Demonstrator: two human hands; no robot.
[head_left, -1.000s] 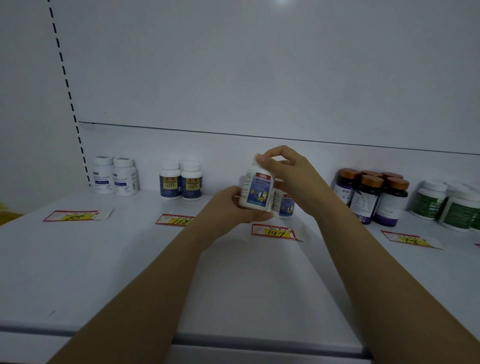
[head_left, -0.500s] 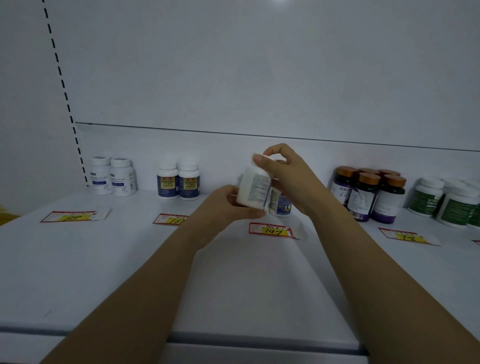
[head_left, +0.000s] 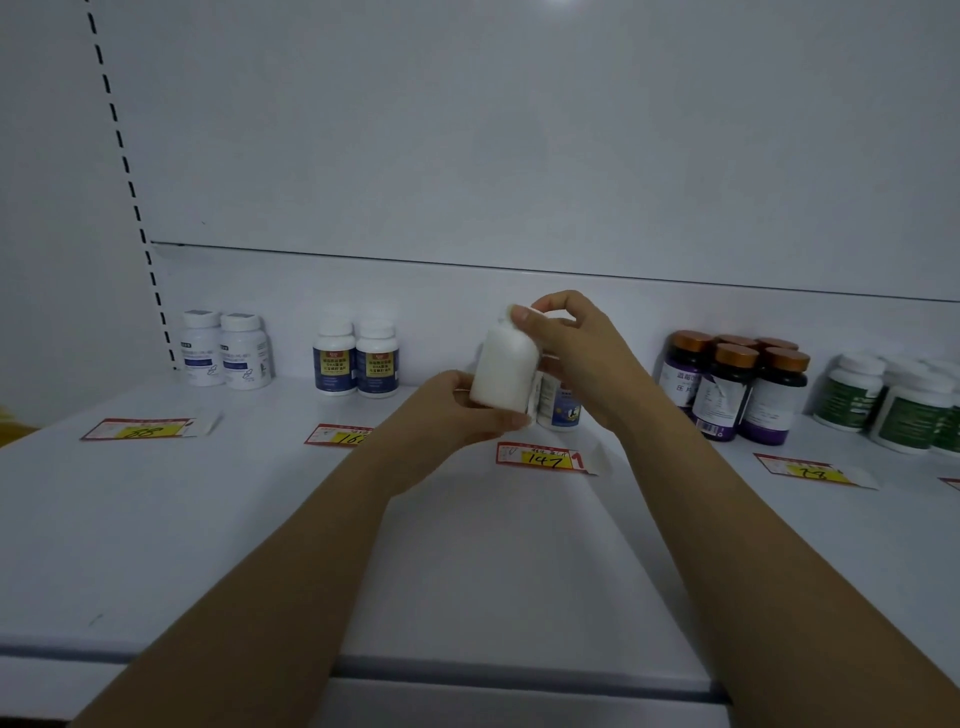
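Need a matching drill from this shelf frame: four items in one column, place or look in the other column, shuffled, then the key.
Things:
1. white bottle
2. dark bottles
3. green-label bottles
4. price tag 147

Matches:
A. far right of the shelf
B. lying flat, in front of the bottle rows
C. gripped by the left hand at the base and the right hand at the cap
D. copper-coloured caps

Pairs: 1-C, 2-D, 3-A, 4-B.
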